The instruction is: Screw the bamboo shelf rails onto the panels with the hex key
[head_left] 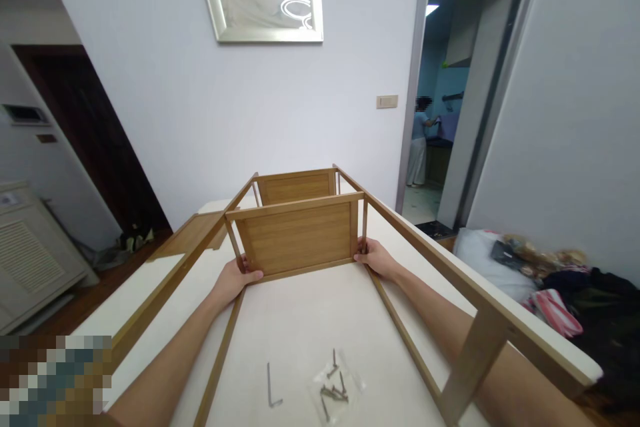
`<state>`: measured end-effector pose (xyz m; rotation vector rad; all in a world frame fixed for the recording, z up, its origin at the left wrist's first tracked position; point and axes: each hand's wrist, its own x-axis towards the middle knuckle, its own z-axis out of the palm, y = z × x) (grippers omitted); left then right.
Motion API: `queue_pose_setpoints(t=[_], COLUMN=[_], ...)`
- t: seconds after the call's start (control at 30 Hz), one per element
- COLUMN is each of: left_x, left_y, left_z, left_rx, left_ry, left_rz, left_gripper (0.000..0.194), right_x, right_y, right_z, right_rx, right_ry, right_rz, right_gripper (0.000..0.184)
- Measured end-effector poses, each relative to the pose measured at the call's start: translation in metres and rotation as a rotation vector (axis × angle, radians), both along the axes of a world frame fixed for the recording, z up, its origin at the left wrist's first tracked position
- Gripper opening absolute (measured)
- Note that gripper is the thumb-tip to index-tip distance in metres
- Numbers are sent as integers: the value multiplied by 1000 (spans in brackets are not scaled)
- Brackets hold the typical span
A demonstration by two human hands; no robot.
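Note:
A wooden shelf frame (425,237) lies on its side on the white table (295,320), its long rails running away from me. A brown shelf panel (300,240) stands upright across it, and a second panel (297,189) sits farther back. My left hand (234,282) is closed around the near panel's lower left corner, thumb on its edge. At the lower right corner, my right hand (377,258) grips the panel and the rail beside it; some fingers are hidden. Between my forearms lie an L-shaped hex key (270,383) and several screws (335,392) on a clear plastic bag.
Another flat wooden panel (193,233) lies on the table's left side. Clothes (555,310) and a white pillow-like bundle (493,263) are piled at the right. Beyond the doorway (415,80), a person (419,140) stands in another room. A pale cabinet (37,253) stands at the left.

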<state>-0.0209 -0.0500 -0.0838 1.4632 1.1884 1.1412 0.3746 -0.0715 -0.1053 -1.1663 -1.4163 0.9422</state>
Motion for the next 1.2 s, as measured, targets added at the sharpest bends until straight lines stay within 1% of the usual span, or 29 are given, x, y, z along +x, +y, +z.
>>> queue_pose_setpoints(t=[0.13, 0.23, 0.3, 0.4, 0.5, 0.57, 0.6, 0.67, 0.7, 0.8, 0.87, 0.9, 1.0, 1.2], left_x=[-10, -11, -11, -11, -11, -10, -9, -5, -4, 1, 2, 3, 2, 2], left_y=[-6, -9, -9, -6, -4, -4, -5, -7, -7, -8, -8, -8, -8, -10], left_z=[-4, -7, -9, -13, -16, -16, -16, -16, -15, -16, -16, -17, -17, -15], left_rx=[-14, -1, 12, 26, 41, 51, 55, 65, 70, 89, 100, 104, 105, 103], left_ry=[-59, -97, -112, -123, -128, -135, -139, -148, -153, -169, -179, -182, -180, -160], left_rz=[-3, 4, 9, 22, 48, 63, 72, 92, 102, 132, 146, 150, 148, 137], left_gripper=[56, 57, 56, 54, 55, 55, 55, 56, 57, 57, 56, 55, 52, 48], right_x=[-9, -15, -19, -23, -23, -25, -27, -35, -40, -61, -73, -77, -82, -81], right_y=[1, 1, 0, -7, -25, -41, -50, -68, -77, -97, -106, -108, -111, -114], right_z=[-2, -2, -2, -4, -1, 5, 10, 19, 23, 30, 33, 34, 39, 46], right_rx=[10, 35, 56, 86, 105, 124, 134, 144, 140, 99, 104, 117, 152, 177], right_ry=[-57, -109, -148, -194, -228, -262, -283, -333, -362, -458, -502, -515, -528, -496], right_rz=[26, -16, -78, -211, -342, -367, -347, -227, -130, 229, 404, 461, 555, 605], right_gripper=[30, 31, 29, 28, 35, 31, 27, 22, 23, 27, 28, 28, 30, 32])
